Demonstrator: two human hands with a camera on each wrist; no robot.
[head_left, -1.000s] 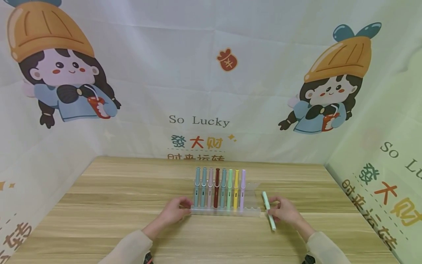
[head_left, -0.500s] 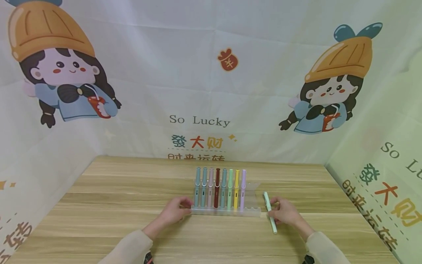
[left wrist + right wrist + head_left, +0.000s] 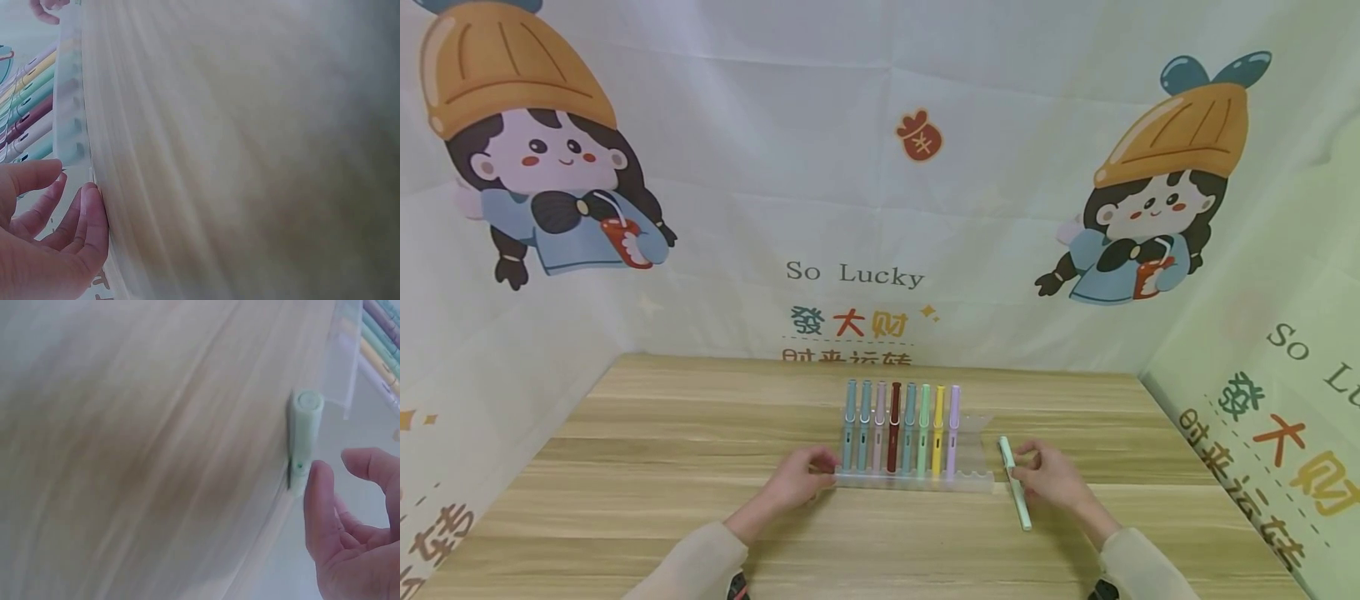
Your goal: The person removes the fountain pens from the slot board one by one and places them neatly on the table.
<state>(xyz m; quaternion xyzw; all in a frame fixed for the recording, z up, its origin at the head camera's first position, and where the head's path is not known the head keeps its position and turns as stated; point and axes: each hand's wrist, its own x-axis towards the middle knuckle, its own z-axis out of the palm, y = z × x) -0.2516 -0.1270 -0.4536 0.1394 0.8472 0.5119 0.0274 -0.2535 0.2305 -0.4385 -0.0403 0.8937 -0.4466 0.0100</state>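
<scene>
A clear pen rack [image 3: 917, 482] stands on the table with several capped pens in a row: blue-grey, pinkish, dark red [image 3: 893, 429], green, yellow and, at the right, lilac [image 3: 953, 432]. My left hand [image 3: 803, 477] holds its left end between thumb and fingers. In the left wrist view, the thumb tip lies close to the fingertips at the rack's end. A pale mint pen [image 3: 304, 437] lies slantwise on the table, just right of the rack. My right hand [image 3: 1054, 479] is beside it, one fingertip at the pen's side and the thumb apart from it.
The wooden table [image 3: 662, 450] extends around the rack and both hands. Behind and beside it hangs a pale cloth backdrop [image 3: 737, 208] with cartoon figures and lettering. Notches at the rack's right end hold no pens.
The mint pen has shifted slightly right and toward me. My right fingers have loosened around it and drawn a little to the right. The left hand and rack stay still.
</scene>
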